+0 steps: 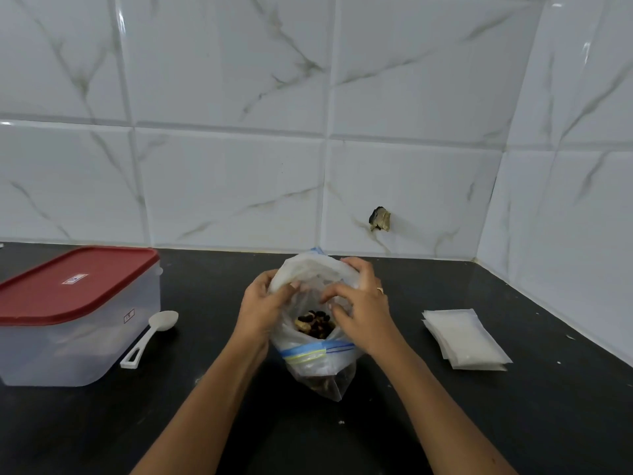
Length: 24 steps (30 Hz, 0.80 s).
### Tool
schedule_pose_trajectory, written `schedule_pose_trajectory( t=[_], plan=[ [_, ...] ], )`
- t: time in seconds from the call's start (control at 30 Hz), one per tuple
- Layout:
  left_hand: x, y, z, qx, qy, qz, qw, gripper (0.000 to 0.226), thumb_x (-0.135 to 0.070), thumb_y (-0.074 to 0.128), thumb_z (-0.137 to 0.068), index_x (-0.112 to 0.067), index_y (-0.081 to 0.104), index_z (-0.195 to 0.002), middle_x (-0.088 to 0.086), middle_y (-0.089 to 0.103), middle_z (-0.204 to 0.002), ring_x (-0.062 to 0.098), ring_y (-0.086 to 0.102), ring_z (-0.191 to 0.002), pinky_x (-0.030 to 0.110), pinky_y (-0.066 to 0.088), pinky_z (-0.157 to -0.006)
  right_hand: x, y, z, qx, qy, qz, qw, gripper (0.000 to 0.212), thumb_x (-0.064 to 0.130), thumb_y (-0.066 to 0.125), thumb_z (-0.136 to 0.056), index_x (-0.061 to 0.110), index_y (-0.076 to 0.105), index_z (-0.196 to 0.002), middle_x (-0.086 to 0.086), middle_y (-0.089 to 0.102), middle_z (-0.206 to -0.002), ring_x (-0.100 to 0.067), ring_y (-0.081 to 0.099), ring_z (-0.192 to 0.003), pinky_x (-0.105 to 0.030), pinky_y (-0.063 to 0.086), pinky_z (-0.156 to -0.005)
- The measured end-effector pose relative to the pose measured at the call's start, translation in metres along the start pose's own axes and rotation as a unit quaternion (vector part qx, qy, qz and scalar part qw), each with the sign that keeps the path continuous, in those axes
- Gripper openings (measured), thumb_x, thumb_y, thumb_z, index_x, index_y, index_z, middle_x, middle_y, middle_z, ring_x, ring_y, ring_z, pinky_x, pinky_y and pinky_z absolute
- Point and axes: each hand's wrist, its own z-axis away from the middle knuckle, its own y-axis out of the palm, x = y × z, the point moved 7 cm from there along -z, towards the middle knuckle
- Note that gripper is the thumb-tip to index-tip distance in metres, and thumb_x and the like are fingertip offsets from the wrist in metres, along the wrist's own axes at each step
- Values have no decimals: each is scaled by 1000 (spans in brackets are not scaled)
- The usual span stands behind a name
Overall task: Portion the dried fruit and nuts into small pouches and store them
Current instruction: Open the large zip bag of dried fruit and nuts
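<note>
A clear zip bag [317, 363] with a blue and yellow seal strip stands on the black counter [411, 423], its mouth pulled wide. Dried fruit and nuts [313, 324] show dark and tan inside it. My left hand [263, 305] grips the left side of the bag's rim. My right hand [363, 308] holds the right side of the rim, fingers curled over the plastic. A stack of small white pouches [467, 339] lies flat to the right. A white plastic spoon [150, 335] rests on the counter to the left of the bag.
A translucent box with a red lid [73, 313] sits shut at the far left. White marbled wall tiles [308, 132] close off the back and the right side. A dark hole [379, 219] marks the back wall.
</note>
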Motion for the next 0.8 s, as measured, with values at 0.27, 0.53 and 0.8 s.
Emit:
schedule_pose_trajectory(
  t=[0.27, 0.53, 0.8],
  plan=[
    [6, -15, 7, -33, -158, -229, 960, 95, -65, 67, -65, -10, 28, -132, 13, 38, -132, 32, 48, -117, 47, 47, -96, -23, 3, 0, 46, 179, -141, 973, 21, 24, 55, -91, 27, 65, -110, -3, 33, -127, -20, 36, -124, -30, 35, -105],
    [16, 4, 33, 105, -274, -237, 926, 59, -25, 58, -90, -8, 18, -130, 14, 46, -102, 23, 61, -66, 29, 55, -43, -43, 9, 23, 152, 402, -159, 889, 71, 59, 46, -87, 7, 25, -131, -12, 44, -126, -23, 56, -91, -31, 49, -68],
    [33, 16, 13, 39, -257, 124, 958, 30, 6, 52, -89, 15, 48, -117, 28, 53, -124, 30, 59, -83, 37, 56, -42, -49, 17, 20, 14, 428, -462, 776, 25, -4, 48, -92, -12, 52, -115, -28, 56, -120, -33, 58, -93, -37, 51, -71]
  ],
)
